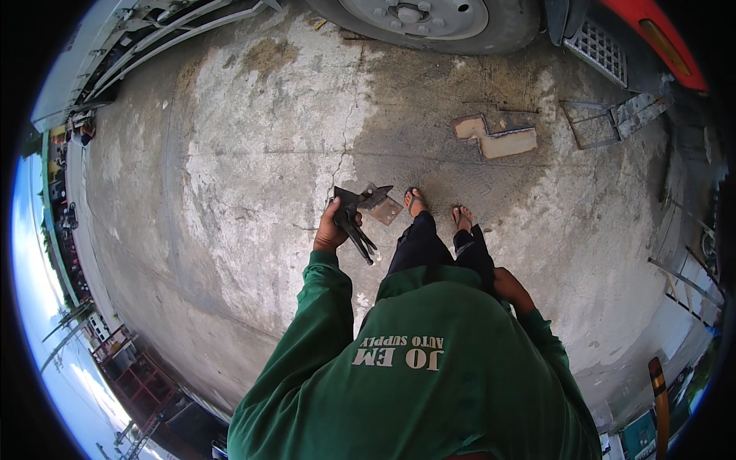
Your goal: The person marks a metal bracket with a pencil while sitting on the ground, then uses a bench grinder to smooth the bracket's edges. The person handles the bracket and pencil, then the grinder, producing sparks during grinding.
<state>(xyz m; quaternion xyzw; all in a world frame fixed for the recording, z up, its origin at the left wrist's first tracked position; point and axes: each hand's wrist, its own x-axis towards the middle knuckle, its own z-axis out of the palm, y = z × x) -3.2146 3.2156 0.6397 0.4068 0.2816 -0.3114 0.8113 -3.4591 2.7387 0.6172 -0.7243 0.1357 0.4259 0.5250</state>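
Observation:
My left hand (331,224) is closed on a dark metal piece (346,204), which has black handle-like arms hanging toward the lower right. A brown metal plate with holes (385,209) and dark angled parts appear just right of it; I cannot tell whether they are joined to what I hold. My right hand (512,290) is low against my right hip, its fingers hidden by my leg and clothing. I stand in sandals on stained, cracked concrete (230,169), my feet just right of the metal pieces.
An L-shaped board (506,140) and a metal frame (590,123) lie ahead right. A vehicle wheel (414,23) is at the top, a red-cornered vehicle front (667,42) top right, white bodywork (92,54) top left. Metal bars (686,280) line the right edge; a red frame (138,360) stands lower left.

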